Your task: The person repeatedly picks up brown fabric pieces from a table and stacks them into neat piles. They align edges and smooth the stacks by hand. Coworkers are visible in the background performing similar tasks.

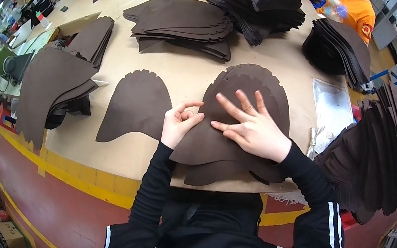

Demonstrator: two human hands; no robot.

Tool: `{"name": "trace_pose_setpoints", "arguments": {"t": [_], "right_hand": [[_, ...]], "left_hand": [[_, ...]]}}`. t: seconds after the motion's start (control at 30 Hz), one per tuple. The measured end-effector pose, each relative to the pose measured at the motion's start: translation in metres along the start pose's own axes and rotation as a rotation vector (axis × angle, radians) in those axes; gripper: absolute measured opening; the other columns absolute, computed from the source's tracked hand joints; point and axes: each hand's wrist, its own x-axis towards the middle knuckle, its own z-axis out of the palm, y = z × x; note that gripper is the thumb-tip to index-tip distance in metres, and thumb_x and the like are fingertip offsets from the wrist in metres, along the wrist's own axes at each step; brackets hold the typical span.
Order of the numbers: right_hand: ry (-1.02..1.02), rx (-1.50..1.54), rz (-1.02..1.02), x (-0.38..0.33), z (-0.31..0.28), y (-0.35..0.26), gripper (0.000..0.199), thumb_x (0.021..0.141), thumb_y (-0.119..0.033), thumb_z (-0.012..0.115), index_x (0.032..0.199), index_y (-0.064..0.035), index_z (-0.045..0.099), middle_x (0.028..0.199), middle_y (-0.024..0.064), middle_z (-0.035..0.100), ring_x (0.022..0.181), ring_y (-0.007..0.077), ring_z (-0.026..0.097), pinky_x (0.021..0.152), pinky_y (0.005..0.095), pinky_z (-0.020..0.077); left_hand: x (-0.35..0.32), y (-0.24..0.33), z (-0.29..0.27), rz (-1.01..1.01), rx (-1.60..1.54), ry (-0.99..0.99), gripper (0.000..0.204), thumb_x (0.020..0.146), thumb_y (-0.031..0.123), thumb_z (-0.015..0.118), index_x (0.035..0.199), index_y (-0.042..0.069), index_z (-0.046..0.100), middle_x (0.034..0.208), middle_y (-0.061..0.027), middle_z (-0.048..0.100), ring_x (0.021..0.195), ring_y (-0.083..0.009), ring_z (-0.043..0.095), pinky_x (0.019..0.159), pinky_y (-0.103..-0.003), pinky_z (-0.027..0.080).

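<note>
In front of me lies a small stack of dark brown flat panels (250, 86) with rounded, notched far edges and a curved near side. My left hand (182, 122) is at the left edge of the top panel, fingers curled and the thumb tip resting on it, seemingly pinching that edge. Over the middle of the same panel is my right hand (254, 128), palm down, fingers spread and holding nothing. A single brown panel (137, 105) of like shape lies flat just left of the stack.
Layered brown panels (178, 19) lie farther back, with black piles (262, 3) beside them. More brown panels (52, 80) overhang the table's left edge. At right are a dark stack (338, 50), a white tray (331, 101) and a large bundle (376, 152). A person in orange (356, 13) stands beyond.
</note>
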Motion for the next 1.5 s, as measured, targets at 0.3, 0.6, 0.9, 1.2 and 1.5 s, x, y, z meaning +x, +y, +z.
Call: {"name": "trace_pose_setpoints", "arguments": {"t": [0.3,0.6,0.9,1.2,1.5], "right_hand": [[0.072,-0.034,0.147,0.009,0.005,0.001,0.031,0.098,-0.037,0.052,0.124,-0.0347,0.07,0.165,0.0043,0.016,0.151,0.0373,-0.008,0.116,0.0607,-0.0079],[0.206,-0.126,0.214,0.007,0.014,0.01,0.031,0.099,-0.037,0.051,0.124,-0.0366,0.069,0.166,0.0081,0.009,0.15,0.04,-0.013,0.113,0.0643,-0.0105],[0.289,-0.351,0.564,0.005,-0.017,0.057,0.037,0.103,-0.037,0.04,0.128,-0.0348,0.067,0.167,0.0014,0.002,0.15,0.0384,-0.012,0.112,0.0604,-0.0169],[0.22,-0.245,0.111,-0.023,0.029,-0.001,0.051,0.096,-0.037,0.054,0.146,-0.0353,0.045,0.16,0.0011,0.03,0.151,0.0315,0.013,0.119,0.0582,-0.0002],[0.208,-0.178,0.08,0.016,0.013,0.055,0.045,0.102,-0.031,0.041,0.147,-0.0309,0.044,0.158,0.0005,0.034,0.147,0.0274,0.027,0.12,0.0501,0.014]], "left_hand": [[0.003,0.005,0.001,0.006,0.014,-0.008,0.029,0.09,0.009,0.071,0.118,0.005,0.066,0.061,0.013,0.047,0.056,0.0036,0.036,0.053,-0.017,0.027],[0.004,0.006,-0.001,0.008,0.029,-0.026,0.031,0.09,0.008,0.07,0.12,0.004,0.064,0.061,0.0114,0.051,0.057,0.0037,0.039,0.054,-0.017,0.028],[0.004,0.005,-0.001,0.0,0.008,-0.025,0.032,0.09,0.009,0.071,0.12,0.004,0.064,0.062,0.0106,0.054,0.058,0.0035,0.041,0.055,-0.016,0.029],[0.006,0.005,-0.002,-0.04,-0.035,-0.033,0.032,0.089,0.009,0.072,0.12,0.003,0.065,0.065,0.0102,0.055,0.059,0.0035,0.043,0.055,-0.015,0.031],[0.005,-0.002,-0.004,-0.022,-0.057,-0.012,0.031,0.089,0.004,0.071,0.12,-0.001,0.068,0.079,0.0055,0.062,0.071,-0.0004,0.053,0.067,-0.016,0.043]]}}
